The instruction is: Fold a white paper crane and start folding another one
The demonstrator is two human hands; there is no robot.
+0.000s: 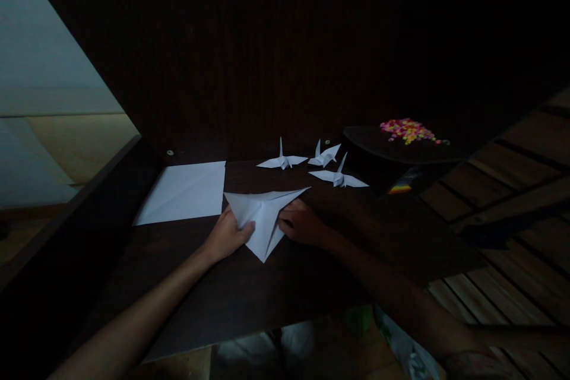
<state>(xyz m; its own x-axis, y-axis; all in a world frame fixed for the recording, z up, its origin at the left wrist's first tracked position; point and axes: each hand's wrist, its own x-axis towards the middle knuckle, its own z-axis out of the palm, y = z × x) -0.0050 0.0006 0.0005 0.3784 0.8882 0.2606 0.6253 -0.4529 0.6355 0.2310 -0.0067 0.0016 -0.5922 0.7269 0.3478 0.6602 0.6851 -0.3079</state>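
Observation:
A partly folded sheet of white paper [260, 214] is held between my two hands, low over the dark table, with one point toward me and two corners spread wide at the far side. My left hand [227, 236] grips its left edge, thumb on top and the other fingers mostly hidden behind. On the right side, my right hand [303, 222] has its fingers at the flap, some of them tucked under or inside the fold. Beyond the paper stand three white paper cranes [283, 161]. A creased white sheet [184, 190] lies flat to the left.
A small dark shelf [369, 145] at the right bears a heap of colourful small pieces [409, 129]. A raised dark side panel [66, 214] bounds the table [178, 285] at the left, and a dark back panel rises behind. Wooden slats [503, 303] are at the right.

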